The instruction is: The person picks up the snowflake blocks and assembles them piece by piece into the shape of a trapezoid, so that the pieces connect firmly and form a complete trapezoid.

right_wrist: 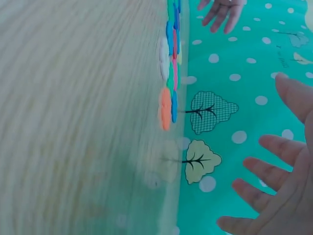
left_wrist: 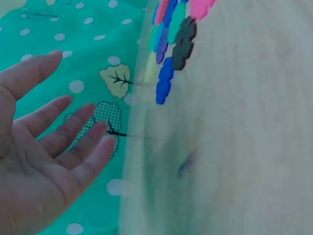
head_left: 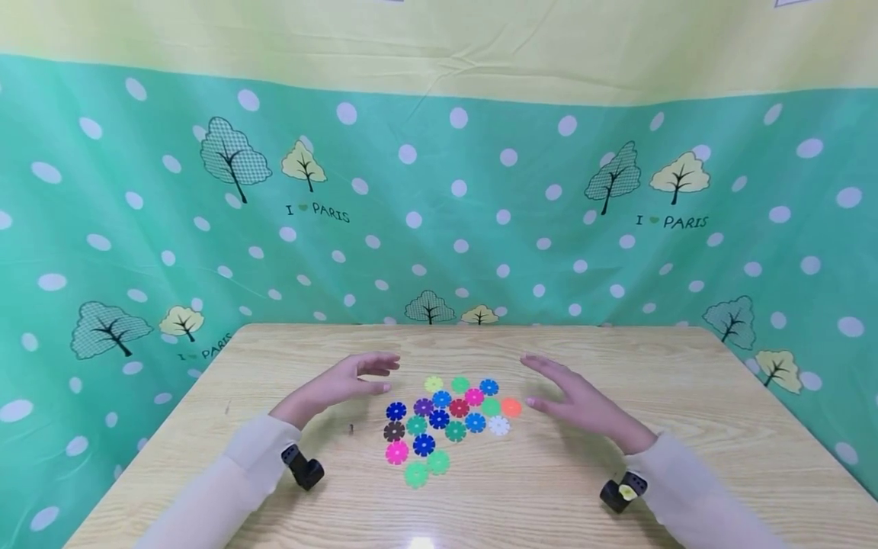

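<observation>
multicoloured notched discs lie on a wood-grain table between the left hand and right hand, the orange disc nearest the latter. both hands are spread, gripping nothing; their height is hard to judge. beyond the fingertips, the table runs to its far edge.

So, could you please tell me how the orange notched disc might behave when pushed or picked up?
The orange notched disc is probably light, being small and thin. Lying flat on the wood-grain tabletop, it would likely slide rather than roll. Its slim edge may make it awkward to lift.
</observation>
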`<state>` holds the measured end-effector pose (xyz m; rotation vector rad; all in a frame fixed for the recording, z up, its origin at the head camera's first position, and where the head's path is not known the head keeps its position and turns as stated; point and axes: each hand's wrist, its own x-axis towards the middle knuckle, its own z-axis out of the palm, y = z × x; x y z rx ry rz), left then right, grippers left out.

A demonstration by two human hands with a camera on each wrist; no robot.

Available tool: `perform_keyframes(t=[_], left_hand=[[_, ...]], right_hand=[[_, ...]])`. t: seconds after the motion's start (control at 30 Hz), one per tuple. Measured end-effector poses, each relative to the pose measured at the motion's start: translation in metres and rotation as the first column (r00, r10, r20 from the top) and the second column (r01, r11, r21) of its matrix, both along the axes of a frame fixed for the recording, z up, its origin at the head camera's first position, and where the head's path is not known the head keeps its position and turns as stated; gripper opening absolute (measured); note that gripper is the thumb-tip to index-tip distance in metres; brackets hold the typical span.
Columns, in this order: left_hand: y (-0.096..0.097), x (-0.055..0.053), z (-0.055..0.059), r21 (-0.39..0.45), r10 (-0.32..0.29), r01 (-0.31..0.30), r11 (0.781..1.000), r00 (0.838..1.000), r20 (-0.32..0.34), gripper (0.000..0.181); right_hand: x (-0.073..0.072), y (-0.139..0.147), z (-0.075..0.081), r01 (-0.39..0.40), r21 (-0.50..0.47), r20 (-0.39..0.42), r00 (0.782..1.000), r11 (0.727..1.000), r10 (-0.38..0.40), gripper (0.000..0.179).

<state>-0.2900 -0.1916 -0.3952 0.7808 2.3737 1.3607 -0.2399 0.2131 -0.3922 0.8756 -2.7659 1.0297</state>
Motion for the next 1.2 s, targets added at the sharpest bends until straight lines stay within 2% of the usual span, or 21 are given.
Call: perform_keyframes(t=[0.17, 0.37, 0.47, 0.6, 0.77, 1.0, 1.2], left_hand=[[-0.002, 0.006, -0.008, 0.040, -0.039, 0.035, 0.999, 0.994, 0.098, 0.056], [-0.003, 0.009, -0.019, 0.098, -0.104, 0.085, 0.992, 0.974, 0.200, 0.055], [-0.003, 0.009, -0.024, 0.105, -0.110, 0.087, 0.991, 0.966, 0.233, 0.057], [-0.004, 0.009, -0.026, 0.103, -0.075, 0.050, 0.993, 0.964, 0.255, 0.059], [-0.006, 0.007, -0.028, 0.125, -0.076, 0.044, 0.991, 0.962, 0.263, 0.059], [-0.008, 0.000, -0.035, 0.106, -0.090, 0.068, 0.992, 0.972, 0.219, 0.059], [-0.009, -0.003, -0.038, 0.075, -0.096, 0.084, 0.994, 0.980, 0.176, 0.054]], right_hand=[[-0.002, -0.002, -0.006, 0.001, -0.061, 0.117, 0.993, 0.998, 0.006, 0.060], [-0.005, -0.007, -0.014, 0.002, -0.093, 0.227, 0.974, 0.996, 0.019, 0.060], [-0.006, -0.010, -0.015, 0.010, -0.117, 0.268, 0.963, 0.993, 0.022, 0.059], [-0.009, -0.013, -0.016, 0.039, -0.146, 0.325, 0.946, 0.988, 0.011, 0.059], [-0.015, -0.014, -0.021, 0.073, -0.161, 0.377, 0.926, 0.984, -0.007, 0.059], [-0.024, -0.013, -0.027, 0.051, -0.224, 0.449, 0.892, 0.973, 0.057, 0.058], [-0.031, -0.015, -0.030, 0.104, -0.185, 0.492, 0.871, 0.977, 0.001, 0.052]])
